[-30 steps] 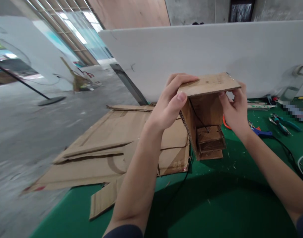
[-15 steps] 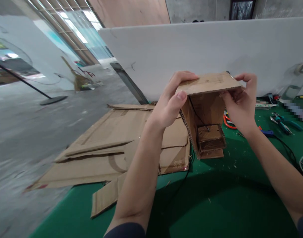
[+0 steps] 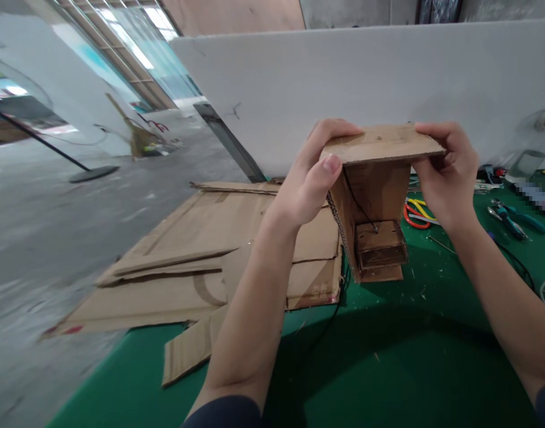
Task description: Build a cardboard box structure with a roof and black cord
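Observation:
A small cardboard structure (image 3: 377,190) stands on the green table, open at the front, with a stepped cardboard block (image 3: 379,241) low inside it. A thin dark cord (image 3: 357,205) runs down from under its top to that block. Across the top lies a flat cardboard panel (image 3: 384,144) with a tiny hole. My left hand (image 3: 312,172) grips the panel's left end, thumb at the front edge and fingers on top. At the right end, my right hand (image 3: 446,169) pinches the panel between thumb and fingers.
Flattened cardboard sheets (image 3: 174,249) cover the table's left side, with a loose strip (image 3: 192,345) in front. To the right lie scissors with red and yellow handles (image 3: 417,214), pliers (image 3: 509,220) and a black cable (image 3: 517,264). A white partition (image 3: 366,83) rises behind.
My right hand has shifted right and regripped nearer the panel's rear right corner. The panel has slid slightly right on the structure, and my left hand has followed it.

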Available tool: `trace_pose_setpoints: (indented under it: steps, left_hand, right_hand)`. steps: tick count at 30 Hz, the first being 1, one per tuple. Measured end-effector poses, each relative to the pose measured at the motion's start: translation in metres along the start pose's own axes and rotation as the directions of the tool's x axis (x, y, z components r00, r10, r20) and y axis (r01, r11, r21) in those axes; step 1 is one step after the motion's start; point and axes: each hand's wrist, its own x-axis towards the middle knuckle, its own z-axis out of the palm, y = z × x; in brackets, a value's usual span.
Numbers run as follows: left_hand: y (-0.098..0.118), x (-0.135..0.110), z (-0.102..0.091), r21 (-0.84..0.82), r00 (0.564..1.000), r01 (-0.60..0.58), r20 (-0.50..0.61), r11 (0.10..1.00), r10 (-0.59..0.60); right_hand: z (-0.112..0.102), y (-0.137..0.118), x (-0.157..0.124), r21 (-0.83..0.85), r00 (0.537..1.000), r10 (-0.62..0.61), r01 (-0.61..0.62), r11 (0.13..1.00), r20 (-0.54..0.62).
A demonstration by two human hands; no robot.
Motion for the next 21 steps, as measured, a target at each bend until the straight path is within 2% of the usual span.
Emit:
trace_pose_setpoints:
  steps: [6,12,17,21]
  left_hand:
    - [0.0069,0.0003,0.0015,0.017,0.999,0.032,-0.018,0.999,-0.032]
    - [0.0085,0.0008,0.0004,0.033,1.0,0.002,0.0,0.999,-0.002]
    - [0.0069,0.0018,-0.0006,0.03,1.0,-0.017,0.02,0.999,0.017]
    - [0.0021,0.0027,-0.0006,-0.021,0.997,-0.073,0.017,0.997,0.073]
  right_hand:
    - [0.001,-0.0016,0.0016,0.046,0.999,-0.033,0.034,0.998,-0.024]
    - [-0.001,0.0018,0.0025,0.045,0.999,-0.024,0.025,0.999,-0.027]
    - [-0.0038,0.0012,0.0044,0.14,0.998,-0.057,0.06,0.988,-0.026]
    - [-0.0046,-0.0032,0.0044,0.124,0.999,0.025,-0.029,0.992,0.037]
